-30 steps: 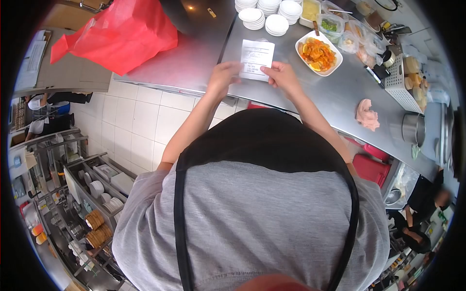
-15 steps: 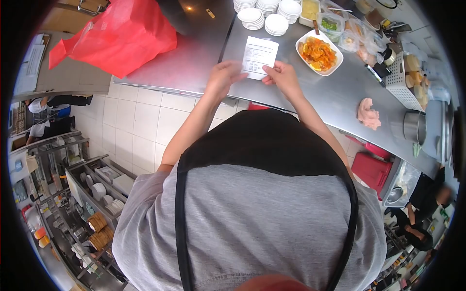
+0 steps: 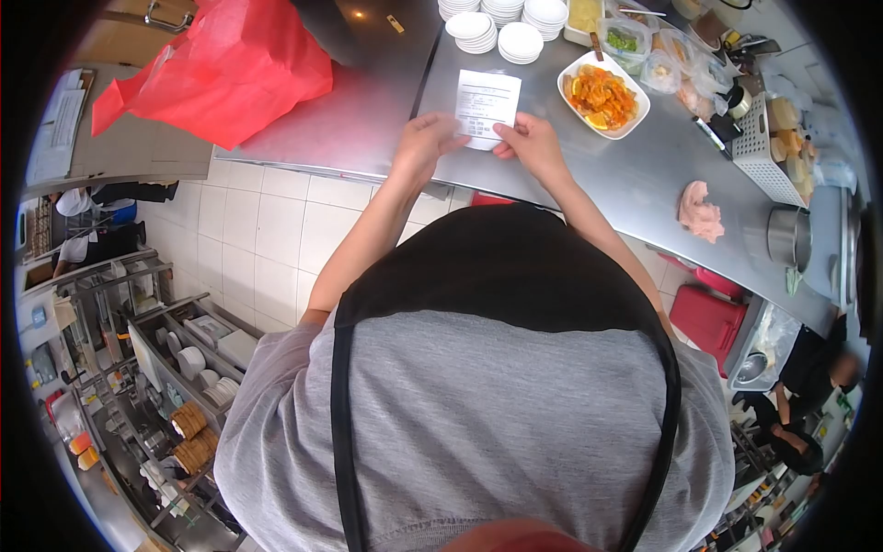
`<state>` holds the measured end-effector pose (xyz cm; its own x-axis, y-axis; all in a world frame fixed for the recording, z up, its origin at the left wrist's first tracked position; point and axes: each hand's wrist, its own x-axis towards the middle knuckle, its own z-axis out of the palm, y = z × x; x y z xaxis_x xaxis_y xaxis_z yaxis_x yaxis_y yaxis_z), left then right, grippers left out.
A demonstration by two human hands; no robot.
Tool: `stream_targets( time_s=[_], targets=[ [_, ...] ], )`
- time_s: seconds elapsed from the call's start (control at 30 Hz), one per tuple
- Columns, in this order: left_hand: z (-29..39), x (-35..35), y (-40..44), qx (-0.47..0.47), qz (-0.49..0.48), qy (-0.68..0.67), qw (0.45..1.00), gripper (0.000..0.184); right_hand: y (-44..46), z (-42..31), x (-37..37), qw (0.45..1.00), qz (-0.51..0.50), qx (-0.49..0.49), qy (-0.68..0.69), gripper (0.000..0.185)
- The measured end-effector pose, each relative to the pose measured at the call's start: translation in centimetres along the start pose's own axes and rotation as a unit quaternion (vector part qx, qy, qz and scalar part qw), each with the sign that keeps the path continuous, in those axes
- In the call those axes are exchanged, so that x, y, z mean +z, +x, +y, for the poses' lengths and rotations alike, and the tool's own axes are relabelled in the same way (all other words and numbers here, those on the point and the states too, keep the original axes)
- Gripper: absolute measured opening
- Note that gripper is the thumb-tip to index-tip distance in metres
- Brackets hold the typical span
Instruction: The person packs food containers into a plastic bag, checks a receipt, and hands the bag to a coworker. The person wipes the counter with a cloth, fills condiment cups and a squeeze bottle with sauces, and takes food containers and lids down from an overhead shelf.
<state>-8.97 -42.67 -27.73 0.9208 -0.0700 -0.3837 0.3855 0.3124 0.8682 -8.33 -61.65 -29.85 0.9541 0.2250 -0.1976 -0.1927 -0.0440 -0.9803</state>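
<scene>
A white printed receipt (image 3: 487, 103) is held up over the steel counter (image 3: 543, 170), its printed side facing me. My left hand (image 3: 426, 143) pinches its lower left edge, the fingertips slightly blurred. On the lower right edge, my right hand (image 3: 529, 143) grips the paper between thumb and fingers. Just right of the receipt stands a white bowl (image 3: 641, 112) of orange-coloured food (image 3: 602, 97) with lemon slices, touched by neither hand. Behind the receipt are several stacks of small white dishes (image 3: 521, 42).
A red bag (image 3: 230, 69) lies on the counter's left. At the right are food containers (image 3: 625, 37), a white basket (image 3: 763, 152), a pink cloth (image 3: 701, 213) and a metal pot (image 3: 788, 235). A dark-clothed person (image 3: 805, 396) is at far right.
The receipt and both hands have stayed almost in place, with the paper shifted very slightly left. The whole view has moved a little.
</scene>
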Motion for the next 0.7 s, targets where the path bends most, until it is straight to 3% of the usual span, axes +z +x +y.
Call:
stream_targets(
  time_s=[0.7],
  targets=[
    [-0.85,-0.82,-0.04,0.001,-0.015,-0.06,0.998,0.014,-0.25,-0.03,0.13,1.0,0.011,-0.005,0.013,0.022]
  ],
)
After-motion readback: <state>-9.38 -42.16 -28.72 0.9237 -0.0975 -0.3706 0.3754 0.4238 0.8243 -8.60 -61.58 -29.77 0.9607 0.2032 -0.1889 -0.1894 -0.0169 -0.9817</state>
